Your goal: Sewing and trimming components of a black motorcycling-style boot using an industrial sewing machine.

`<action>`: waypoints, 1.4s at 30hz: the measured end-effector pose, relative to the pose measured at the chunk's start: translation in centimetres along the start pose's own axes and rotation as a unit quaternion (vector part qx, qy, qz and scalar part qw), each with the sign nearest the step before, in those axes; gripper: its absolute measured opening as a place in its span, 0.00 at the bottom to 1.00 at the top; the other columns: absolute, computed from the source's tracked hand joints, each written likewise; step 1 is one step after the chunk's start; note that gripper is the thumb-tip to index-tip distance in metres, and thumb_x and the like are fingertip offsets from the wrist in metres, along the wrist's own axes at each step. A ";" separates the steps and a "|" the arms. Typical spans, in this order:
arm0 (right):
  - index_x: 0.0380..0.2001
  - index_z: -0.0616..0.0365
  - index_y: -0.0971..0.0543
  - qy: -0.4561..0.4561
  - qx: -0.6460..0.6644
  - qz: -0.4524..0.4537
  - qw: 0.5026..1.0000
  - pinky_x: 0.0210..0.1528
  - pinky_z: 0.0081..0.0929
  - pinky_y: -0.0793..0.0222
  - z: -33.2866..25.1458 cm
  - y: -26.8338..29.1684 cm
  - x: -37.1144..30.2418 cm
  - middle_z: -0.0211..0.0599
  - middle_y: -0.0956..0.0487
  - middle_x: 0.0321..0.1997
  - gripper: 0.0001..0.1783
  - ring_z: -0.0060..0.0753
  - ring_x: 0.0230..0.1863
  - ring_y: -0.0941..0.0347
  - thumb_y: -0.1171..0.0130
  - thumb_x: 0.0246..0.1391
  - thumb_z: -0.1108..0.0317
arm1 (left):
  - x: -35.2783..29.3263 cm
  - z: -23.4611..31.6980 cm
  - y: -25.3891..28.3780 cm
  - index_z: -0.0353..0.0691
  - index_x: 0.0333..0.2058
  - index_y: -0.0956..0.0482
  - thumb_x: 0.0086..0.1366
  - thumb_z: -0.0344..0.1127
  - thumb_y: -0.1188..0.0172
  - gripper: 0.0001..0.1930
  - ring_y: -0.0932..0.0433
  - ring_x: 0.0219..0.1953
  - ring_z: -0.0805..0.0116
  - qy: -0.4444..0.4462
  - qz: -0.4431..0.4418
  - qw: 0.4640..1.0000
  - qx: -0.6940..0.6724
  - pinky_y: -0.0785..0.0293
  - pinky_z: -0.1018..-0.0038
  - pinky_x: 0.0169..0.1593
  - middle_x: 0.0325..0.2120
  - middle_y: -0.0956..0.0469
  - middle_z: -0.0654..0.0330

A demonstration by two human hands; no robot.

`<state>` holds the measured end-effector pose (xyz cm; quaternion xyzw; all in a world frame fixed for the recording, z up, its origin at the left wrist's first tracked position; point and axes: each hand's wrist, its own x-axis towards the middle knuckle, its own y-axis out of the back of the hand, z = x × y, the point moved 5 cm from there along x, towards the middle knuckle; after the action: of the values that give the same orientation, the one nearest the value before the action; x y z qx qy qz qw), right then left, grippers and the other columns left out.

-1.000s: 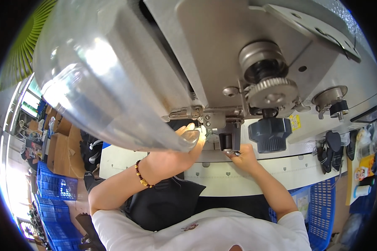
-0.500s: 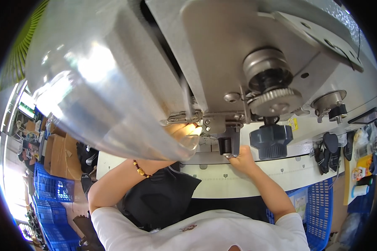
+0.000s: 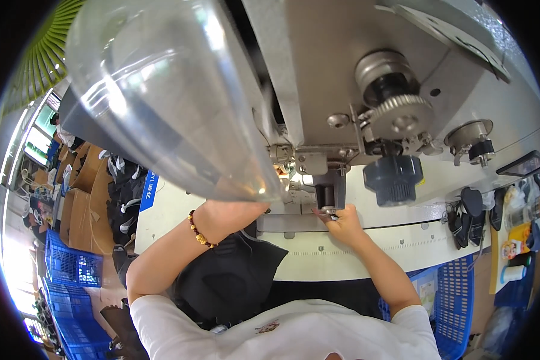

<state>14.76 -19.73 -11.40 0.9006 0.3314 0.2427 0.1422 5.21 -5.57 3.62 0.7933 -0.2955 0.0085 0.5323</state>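
Note:
The sewing machine's head [image 3: 324, 78] fills the upper part of the view, its needle area lit. A clear curved plastic guard [image 3: 180, 108] hangs in front at the left. My left hand [image 3: 234, 215], with a beaded bracelet at the wrist, reaches beneath this guard; its fingers are hidden. Below the wrist, a black moulded fabric piece [image 3: 234, 276] hangs over the table's near edge. My right hand [image 3: 343, 225] is at the presser area, beside a dark cylindrical part [image 3: 327, 195]. Its fingers are bent closed, and whatever they hold is too hidden to name.
A pale worktable [image 3: 318, 264] with a marked scale curves along the front. Blue crates stand on the left [image 3: 72, 261] and right [image 3: 453, 300]. Cardboard boxes [image 3: 81, 222] and black goods lie at far left. Thread spools [image 3: 513, 274] and black pieces [image 3: 468, 219] are at right.
The view has shifted, so the guard and machine head sit differently. Lit fingers seen through the guard earlier are no longer visible. The right hand stays by the presser area.

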 end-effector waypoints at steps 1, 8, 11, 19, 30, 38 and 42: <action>0.14 0.63 0.27 -0.026 0.006 -0.010 1.000 0.15 0.25 0.43 0.3 0.0 0.0 0.43 0.34 0.08 0.13 0.39 0.10 0.41 0.42 0.44 0.67 | 0.2 -0.3 0.4 0.40 0.34 0.27 0.52 0.32 0.48 0.10 0.28 0.36 0.57 0.060 -0.045 0.995 -0.069 0.31 0.67 0.41 0.31 0.27 0.57; 0.21 0.60 0.24 0.083 0.008 0.039 0.996 0.17 0.25 0.40 -2.1 0.5 0.0 0.40 0.28 0.15 0.04 0.36 0.14 0.34 0.41 0.41 0.72 | -2.5 -6.2 4.0 0.38 0.40 0.28 0.54 0.39 0.46 0.16 0.29 0.40 0.55 0.246 -0.222 0.904 -0.270 0.34 0.70 0.44 0.37 0.26 0.51; 0.20 0.62 0.26 0.163 0.028 0.015 0.986 0.19 0.22 0.40 -6.4 -0.7 -0.2 0.39 0.29 0.16 0.06 0.30 0.16 0.34 0.42 0.44 0.71 | -1.5 -9.0 1.7 0.38 0.41 0.27 0.54 0.45 0.45 0.19 0.29 0.42 0.62 0.242 -0.175 0.844 -0.446 0.34 0.72 0.45 0.39 0.26 0.55; 0.23 0.60 0.27 -0.013 0.193 -0.029 0.981 0.19 0.23 0.43 -12.0 -4.6 1.3 0.35 0.35 0.12 0.12 0.22 0.14 0.40 0.44 0.47 0.61 | -2.3 -7.9 -2.8 0.32 0.43 0.31 0.53 0.55 0.46 0.30 0.34 0.44 0.74 0.357 -0.336 0.674 -0.552 0.41 0.81 0.49 0.41 0.29 0.60; 0.16 0.64 0.32 -0.038 0.235 0.033 0.971 0.16 0.23 0.48 -12.0 -3.9 0.1 0.35 0.38 0.08 0.17 0.18 0.13 0.47 0.49 0.51 0.63 | -2.2 -6.2 -3.0 0.33 0.40 0.27 0.47 0.48 0.38 0.26 0.32 0.42 0.73 0.428 -0.284 0.716 -0.473 0.38 0.79 0.47 0.38 0.27 0.58; 0.15 0.62 0.34 -0.072 0.234 0.057 0.968 0.16 0.21 0.50 -10.8 -6.2 1.5 0.31 0.41 0.09 0.19 0.15 0.15 0.49 0.50 0.53 0.61 | 0.7 -7.2 -4.4 0.38 0.40 0.26 0.40 0.53 0.35 0.31 0.30 0.40 0.65 0.300 -0.249 0.785 -0.482 0.36 0.76 0.47 0.36 0.26 0.58; 0.15 0.62 0.34 -0.070 0.251 0.069 0.963 0.16 0.21 0.50 -10.5 -6.2 1.3 0.30 0.41 0.09 0.19 0.15 0.15 0.49 0.50 0.53 0.61 | 0.4 -7.5 -5.8 0.36 0.39 0.26 0.41 0.49 0.34 0.28 0.30 0.40 0.67 0.278 -0.154 0.823 -0.470 0.36 0.76 0.46 0.36 0.25 0.59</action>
<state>6.80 -13.26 -4.67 0.9428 0.3082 0.0971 -0.0823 10.54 2.13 2.16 0.4462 0.0228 0.0068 0.8946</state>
